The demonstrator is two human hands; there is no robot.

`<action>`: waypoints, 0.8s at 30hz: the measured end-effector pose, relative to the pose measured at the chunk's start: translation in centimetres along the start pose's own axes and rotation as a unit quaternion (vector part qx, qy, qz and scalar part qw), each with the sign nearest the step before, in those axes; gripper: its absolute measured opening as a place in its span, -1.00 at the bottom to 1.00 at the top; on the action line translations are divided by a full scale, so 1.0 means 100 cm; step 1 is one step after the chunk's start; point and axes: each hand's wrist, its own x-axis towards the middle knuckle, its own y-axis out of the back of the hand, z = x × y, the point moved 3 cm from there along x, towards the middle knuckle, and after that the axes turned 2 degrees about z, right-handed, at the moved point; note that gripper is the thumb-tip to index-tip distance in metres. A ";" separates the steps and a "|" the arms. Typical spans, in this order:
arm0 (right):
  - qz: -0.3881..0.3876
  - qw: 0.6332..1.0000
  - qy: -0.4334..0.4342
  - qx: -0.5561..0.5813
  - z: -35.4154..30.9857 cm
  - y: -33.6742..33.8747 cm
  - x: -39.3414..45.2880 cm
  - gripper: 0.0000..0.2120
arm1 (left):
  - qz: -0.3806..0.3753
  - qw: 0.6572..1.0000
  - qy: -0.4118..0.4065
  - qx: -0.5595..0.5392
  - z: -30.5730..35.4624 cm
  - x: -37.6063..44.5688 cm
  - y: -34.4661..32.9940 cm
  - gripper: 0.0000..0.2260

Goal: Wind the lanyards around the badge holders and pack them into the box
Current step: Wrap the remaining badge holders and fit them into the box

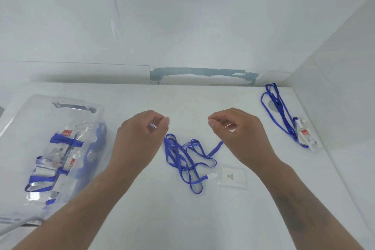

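Note:
A tangled blue lanyard [183,158] lies on the white table in front of me, clipped to a clear badge holder [233,177] that rests flat to its right. My left hand [142,134] pinches one strand of this lanyard, raised a little above the table. My right hand [235,130] pinches another strand that runs down to the tangle. At the left stands a clear plastic box [67,107] holding several badge holders wound in blue lanyard. A second loose lanyard [278,111] with its badge holder [306,137] lies at the far right.
A white wall [182,26] rises behind the table, with a chipped patch along its base. Another white wall [345,87] closes the right side, close to the second lanyard.

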 end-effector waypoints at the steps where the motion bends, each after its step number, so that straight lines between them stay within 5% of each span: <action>1: -0.007 1.000 0.000 -0.001 0.003 0.000 0.000 -0.91 | 0.003 1.000 0.004 -0.001 0.000 -0.001 -0.001 -0.84; 14: -0.120 0.992 -0.024 -0.028 0.017 -0.087 0.021 -0.91 | -0.003 0.993 0.093 0.072 -0.079 0.012 -0.018 -0.94; 24: -0.249 0.958 -0.002 -0.143 0.039 -0.198 0.075 -0.80 | -0.030 0.972 0.111 0.206 -0.158 0.047 -0.064 -0.53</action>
